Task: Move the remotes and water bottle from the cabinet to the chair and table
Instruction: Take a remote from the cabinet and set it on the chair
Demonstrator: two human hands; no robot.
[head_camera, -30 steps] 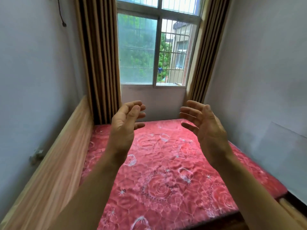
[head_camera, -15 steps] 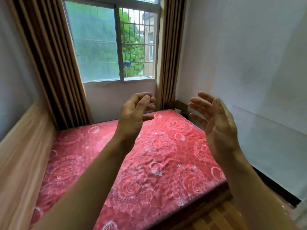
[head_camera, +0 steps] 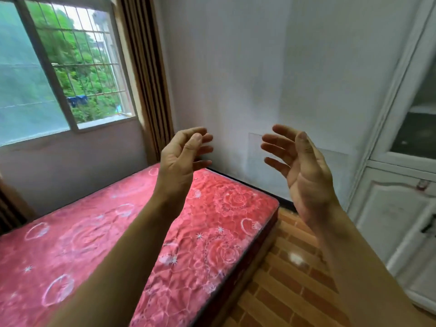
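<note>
My left hand [head_camera: 181, 159] and my right hand [head_camera: 304, 168] are raised in front of me, palms facing each other, fingers curled and apart, holding nothing. A white cabinet [head_camera: 398, 185] with glass upper doors and panelled lower doors stands at the right edge, beyond my right hand. No remote, water bottle, chair or table shows in this view.
A bed with a red patterned mattress [head_camera: 132, 237] fills the lower left. A barred window [head_camera: 59, 67] and brown curtain [head_camera: 144, 74] are behind it. Brick-patterned floor [head_camera: 283, 286] runs between the bed and the cabinet, with a white wall [head_camera: 247, 79] ahead.
The view has swung to the right: the window slid left and the white cabinet came into sight. Both hands stay raised and empty.
</note>
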